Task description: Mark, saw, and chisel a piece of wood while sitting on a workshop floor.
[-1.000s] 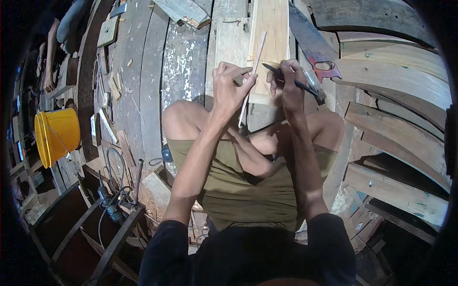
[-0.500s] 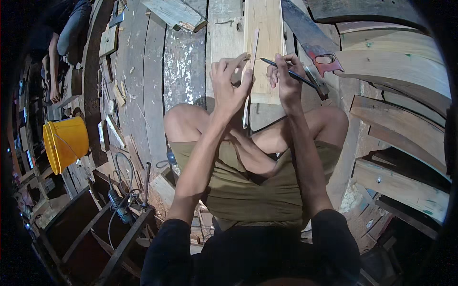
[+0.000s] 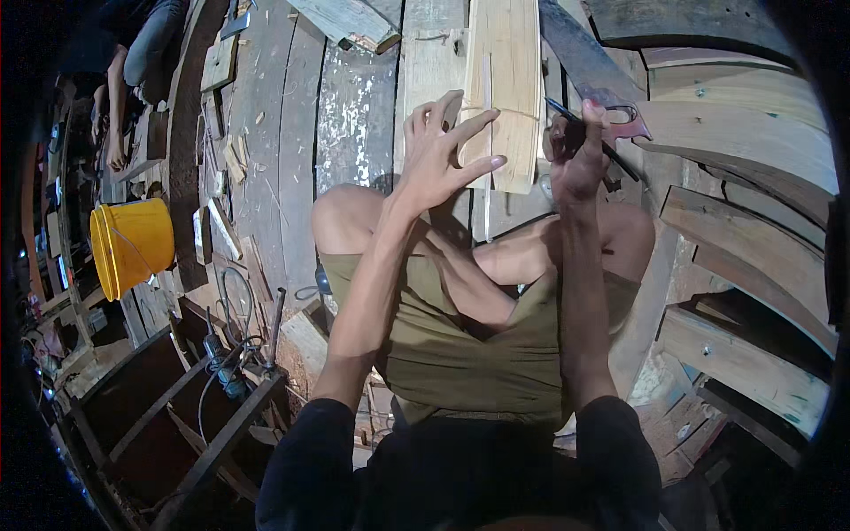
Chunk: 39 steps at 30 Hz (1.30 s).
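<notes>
The pale, straight-grained wooden plank (image 3: 505,84) lies on the grey plank floor (image 3: 292,133) ahead of the knees. The left hand (image 3: 438,155), closed on it earlier, now rests spread across its near end, grip apart. The right hand (image 3: 580,159) stays clamped on a thin dark tool (image 3: 567,115), now beside the plank's edge.

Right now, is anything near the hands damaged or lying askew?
Nothing is clearly broken. The pale plank under the left hand has a lengthwise split, and wood offcuts lie scattered over the planked floor.
</notes>
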Tool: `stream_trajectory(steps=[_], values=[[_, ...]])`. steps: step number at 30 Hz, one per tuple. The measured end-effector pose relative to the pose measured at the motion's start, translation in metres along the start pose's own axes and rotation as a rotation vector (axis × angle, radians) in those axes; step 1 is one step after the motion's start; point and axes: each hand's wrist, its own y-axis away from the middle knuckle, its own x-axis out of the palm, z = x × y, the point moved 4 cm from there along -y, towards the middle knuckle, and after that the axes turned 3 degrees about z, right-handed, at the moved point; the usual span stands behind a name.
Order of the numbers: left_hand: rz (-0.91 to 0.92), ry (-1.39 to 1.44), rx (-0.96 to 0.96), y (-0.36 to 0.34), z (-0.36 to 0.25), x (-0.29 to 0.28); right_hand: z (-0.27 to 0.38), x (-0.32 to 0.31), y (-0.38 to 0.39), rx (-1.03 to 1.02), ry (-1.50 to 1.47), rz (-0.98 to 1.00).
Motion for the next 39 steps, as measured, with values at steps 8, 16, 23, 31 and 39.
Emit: stream_trajectory(steps=[8, 16, 23, 31, 39], values=[[-0.017, 0.003, 0.036, 0.0, 0.015, -0.006, -0.007, 0.011, 0.005, 0.022, -0.017, 0.057], [-0.056, 0.067, 0.061, -0.001, 0.014, -0.002, -0.014, 0.012, 0.005, 0.052, 0.066, 0.132], [-0.066, 0.077, 0.047, -0.003, 0.016, 0.002, -0.017, 0.013, 0.006, 0.075, 0.077, 0.138], [-0.071, 0.024, 0.029, -0.002, 0.016, 0.004, -0.019, 0.009, 0.005, 0.088, 0.109, 0.123], [-0.104, -0.026, 0.012, -0.002, 0.006, 0.013, -0.023, 0.012, 0.006, 0.082, 0.101, 0.111]])
